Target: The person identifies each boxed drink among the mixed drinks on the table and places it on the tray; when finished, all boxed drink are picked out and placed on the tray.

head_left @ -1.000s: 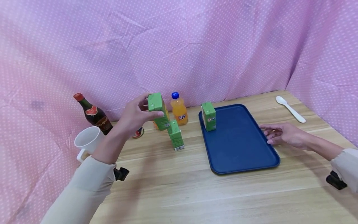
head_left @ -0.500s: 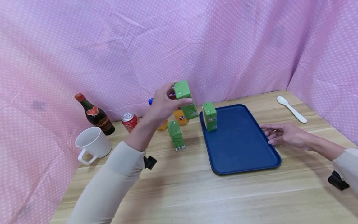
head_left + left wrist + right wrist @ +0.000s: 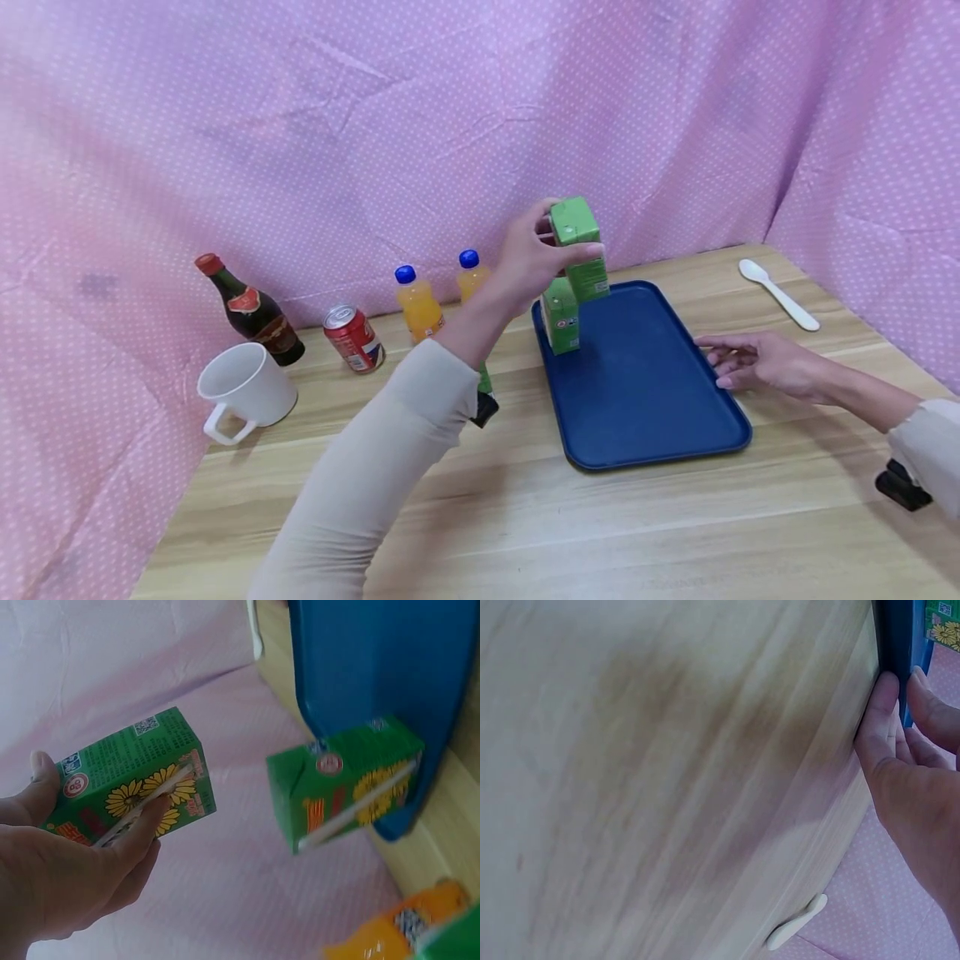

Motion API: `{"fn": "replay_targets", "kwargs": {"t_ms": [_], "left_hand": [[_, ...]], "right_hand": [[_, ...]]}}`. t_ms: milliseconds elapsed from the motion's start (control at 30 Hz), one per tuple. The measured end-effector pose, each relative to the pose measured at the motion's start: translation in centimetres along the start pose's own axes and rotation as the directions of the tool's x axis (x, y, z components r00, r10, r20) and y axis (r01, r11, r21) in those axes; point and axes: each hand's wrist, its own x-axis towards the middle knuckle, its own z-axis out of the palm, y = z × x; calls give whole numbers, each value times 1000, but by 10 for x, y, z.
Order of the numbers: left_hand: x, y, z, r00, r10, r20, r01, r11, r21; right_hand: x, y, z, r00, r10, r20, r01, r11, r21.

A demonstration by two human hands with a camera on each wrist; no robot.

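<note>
In the head view my left hand [image 3: 528, 258] holds a green drink carton [image 3: 588, 279] up over the far left part of a blue tray [image 3: 645, 400]. Its thumb lies along one side, and the left wrist view shows fingers across the yellow-flower face [image 3: 135, 772] with a straw on it. A matching carton [image 3: 562, 327] stands upright on the tray's left side, just below the held one. Another green carton [image 3: 484, 382] is mostly hidden behind my left forearm. My right hand [image 3: 787, 364] rests at the tray's right edge, fingertips touching the rim, fingers loosely bent.
Along the back left stand a dark bottle [image 3: 262, 317], a red can [image 3: 355, 340] and two orange drink bottles [image 3: 420, 308], one partly covered by my arm. A white mug [image 3: 251, 387] sits at left. A white spoon [image 3: 780, 294] lies beyond the tray at right.
My left hand has carried the carton rightward from above the orange bottles to over the tray. The can and one orange bottle have come into view behind it. My right hand stays put.
</note>
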Motion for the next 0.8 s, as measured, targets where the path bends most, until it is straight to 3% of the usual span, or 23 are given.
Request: {"fn": "replay_targets", "kwargs": {"t_ms": [233, 433, 800], "left_hand": [[21, -10, 35, 999, 5, -49, -4, 1000, 30], [30, -17, 60, 995, 25, -101, -15, 995, 98], [38, -53, 91, 990, -58, -125, 83, 975, 208]], "right_hand": [[0, 2, -1, 1000, 9, -1, -9, 1000, 0], [0, 1, -2, 1000, 6, 6, -6, 1000, -5], [0, 1, -2, 1000, 19, 11, -19, 1000, 8]]}}
